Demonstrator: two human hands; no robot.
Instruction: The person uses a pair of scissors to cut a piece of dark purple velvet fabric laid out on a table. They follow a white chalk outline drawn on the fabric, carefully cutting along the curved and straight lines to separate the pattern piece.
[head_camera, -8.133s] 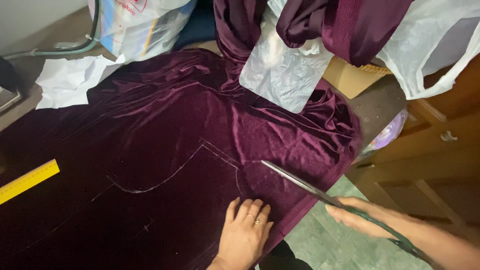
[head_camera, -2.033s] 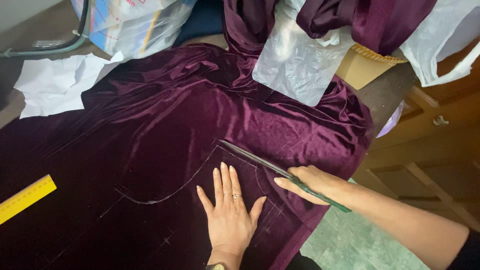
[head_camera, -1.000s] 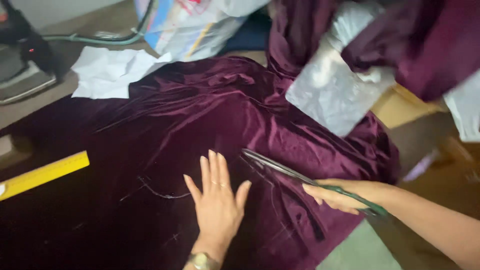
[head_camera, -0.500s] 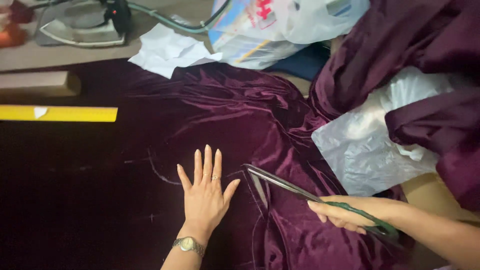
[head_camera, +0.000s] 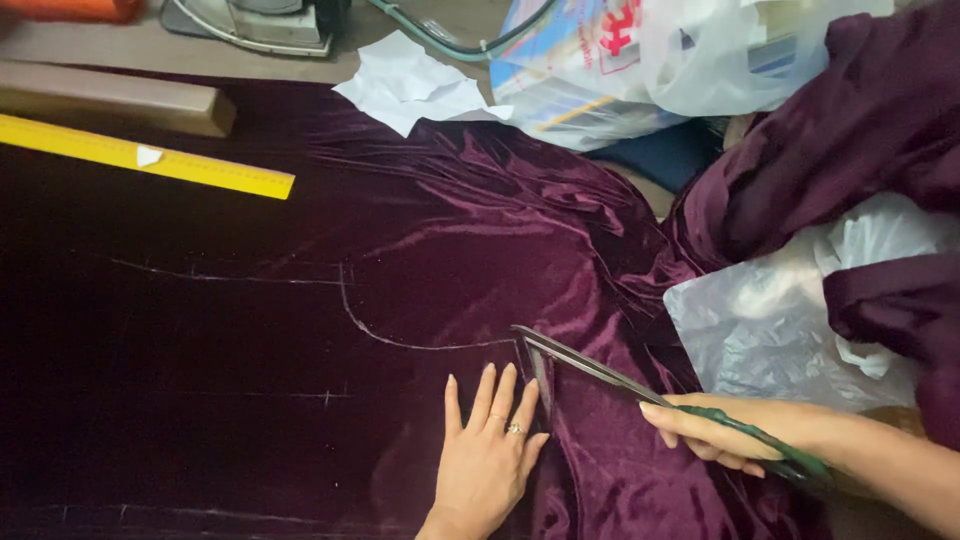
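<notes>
The right hand (head_camera: 722, 432) is closing round the green handles of a long pair of scissors (head_camera: 640, 392), fingers wrapped tight, the blades parted only a little and pointing toward ten o'clock, their tips sitting at the corner where the chalk line (head_camera: 400, 338) is turning. The left hand (head_camera: 487, 450) is lying flat and open on the purple velvet (head_camera: 300, 330), gripping nothing, fingers spread and pointing to twelve o'clock just beside the blades, at their seven o'clock. To my eye, doing this cut well is calling for the flat hand pressing the slippery pile down close to the blades while keeping its fingertips out of their path, and for the lower blade gliding along the table so the cloth is not lifting. The chalk curve is running off toward nine o'clock, so the scissors would need swinging round to follow it. Farther out, a yellow ruler (head_camera: 150, 158) is lying at ten o'clock and a clear plastic bag (head_camera: 780, 320) at two o'clock.
</notes>
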